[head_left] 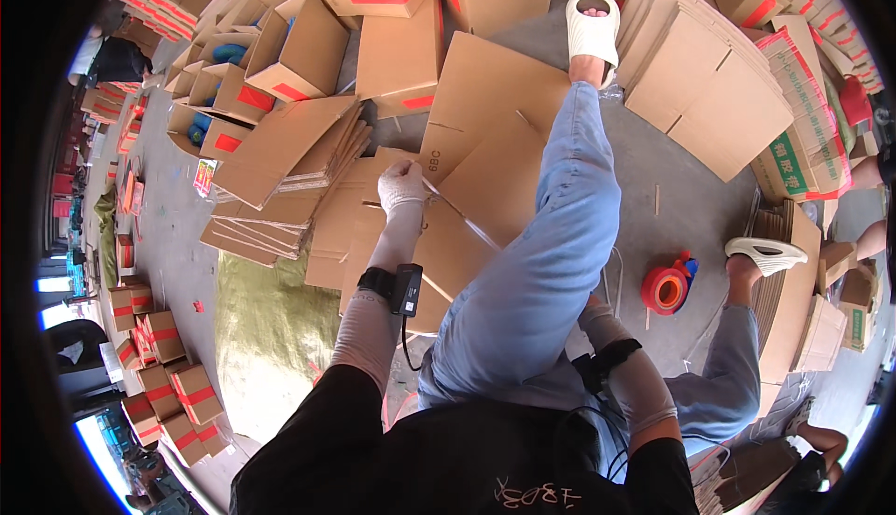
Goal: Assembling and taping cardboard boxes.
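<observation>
My left hand (401, 185), in a white glove, is closed at the upper end of a pale, thin strap (462, 213). That strap slants down to the right across flattened cardboard boxes (499, 169) until my leg covers it. The flat boxes lie in front of me and partly beneath my raised left leg. My right forearm (623, 361) reaches down beside the same leg, which hides my right hand, so its fingers and anything in them do not show.
A tape dispenser with red tape (665, 289) rests on the floor at right. Flattened boxes (280, 155) are piled at left, and another stack (705, 76) leans at far right. Open boxes (299, 46) stand behind. A greenish sheet (266, 314) covers floor at left.
</observation>
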A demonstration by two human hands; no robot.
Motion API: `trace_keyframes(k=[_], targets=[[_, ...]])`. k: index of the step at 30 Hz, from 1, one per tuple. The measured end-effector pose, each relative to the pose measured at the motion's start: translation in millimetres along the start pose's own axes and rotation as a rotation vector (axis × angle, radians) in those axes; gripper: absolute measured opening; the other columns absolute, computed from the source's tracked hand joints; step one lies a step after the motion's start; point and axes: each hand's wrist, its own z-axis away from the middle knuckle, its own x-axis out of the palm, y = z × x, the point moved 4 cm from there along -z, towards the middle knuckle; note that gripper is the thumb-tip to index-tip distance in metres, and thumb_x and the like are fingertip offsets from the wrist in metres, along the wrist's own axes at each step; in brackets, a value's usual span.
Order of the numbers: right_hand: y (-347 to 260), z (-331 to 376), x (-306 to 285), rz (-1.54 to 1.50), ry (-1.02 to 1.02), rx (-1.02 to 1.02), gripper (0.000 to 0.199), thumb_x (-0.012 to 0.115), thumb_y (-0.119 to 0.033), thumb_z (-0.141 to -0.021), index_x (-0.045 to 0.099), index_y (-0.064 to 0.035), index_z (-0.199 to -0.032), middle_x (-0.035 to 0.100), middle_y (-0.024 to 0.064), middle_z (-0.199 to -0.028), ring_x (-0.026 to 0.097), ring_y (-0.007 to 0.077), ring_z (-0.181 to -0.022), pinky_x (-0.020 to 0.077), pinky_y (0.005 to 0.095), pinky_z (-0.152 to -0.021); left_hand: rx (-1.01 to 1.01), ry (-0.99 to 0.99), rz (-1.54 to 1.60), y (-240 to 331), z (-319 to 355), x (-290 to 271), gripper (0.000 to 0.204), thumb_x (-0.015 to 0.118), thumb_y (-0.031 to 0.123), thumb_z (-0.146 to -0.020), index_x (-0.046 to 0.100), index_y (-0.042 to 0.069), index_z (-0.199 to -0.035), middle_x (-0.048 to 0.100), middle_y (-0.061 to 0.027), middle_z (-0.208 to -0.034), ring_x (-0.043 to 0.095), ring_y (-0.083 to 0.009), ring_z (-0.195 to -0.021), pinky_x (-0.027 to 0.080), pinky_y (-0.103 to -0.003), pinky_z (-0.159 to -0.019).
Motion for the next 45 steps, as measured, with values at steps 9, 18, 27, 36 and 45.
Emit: trace_keyframes(k=[9,18,27,36,45], targets=[[-48,-13,14,-0.03,-0.091,-0.037,0.053,0.061,-0.034,-0.101,0.048,-0.0065,-0.144,0.053,0.0141,-0.144,0.052,0.0224,-0.131,0.0421,0.0376,-0.109,-0.478,-0.551,1.04,5,17,-78,0.034,0.059,0.034,-0.103,0.059,0.004,-0.119,0.059,-0.0057,-0.07,0.053,-0.0177,-0.05,0.044,-0.031,-0.048],[-80,-12,33,0.008,-0.137,-0.077,0.06,0.061,-0.034,-0.101,0.04,-0.0052,-0.149,0.047,0.0104,-0.151,0.045,0.0177,-0.136,0.0385,0.0353,-0.113,-0.779,-0.524,0.887,-63,190,-58,0.019,0.063,0.026,-0.1,0.064,0.008,-0.102,0.067,-0.006,-0.083,0.067,-0.0188,-0.08,0.058,-0.036,-0.075],[-15,46,17,-0.352,-0.166,0.153,0.058,0.055,-0.039,-0.104,0.039,-0.0108,-0.153,0.04,0.0086,-0.157,0.036,0.0185,-0.143,0.0306,0.0359,-0.118,-0.612,-0.325,0.973,-78,173,-42,0.025,0.061,0.031,-0.103,0.06,0.008,-0.093,0.048,-0.0019,-0.061,0.053,-0.015,-0.059,0.052,-0.038,-0.062],[39,52,7,-0.644,-0.147,0.306,0.055,0.051,-0.043,-0.106,0.041,-0.0165,-0.154,0.036,0.0082,-0.161,0.029,0.0209,-0.148,0.024,0.0371,-0.122,-0.148,-0.624,0.235,-117,241,-16,0.04,0.064,0.032,-0.1,0.063,0.0,-0.123,0.07,-0.0091,-0.096,0.068,-0.0205,-0.093,0.053,-0.031,-0.083],[-4,11,-21,-0.328,-0.011,0.265,0.056,0.051,-0.043,-0.106,0.041,-0.0155,-0.154,0.037,0.0084,-0.16,0.029,0.0207,-0.147,0.0243,0.0369,-0.122,-0.478,-0.167,0.786,-47,101,-84,0.02,0.06,0.028,-0.103,0.063,0.01,-0.111,0.06,-0.0027,-0.072,0.05,-0.0103,-0.047,0.045,-0.025,-0.046]])
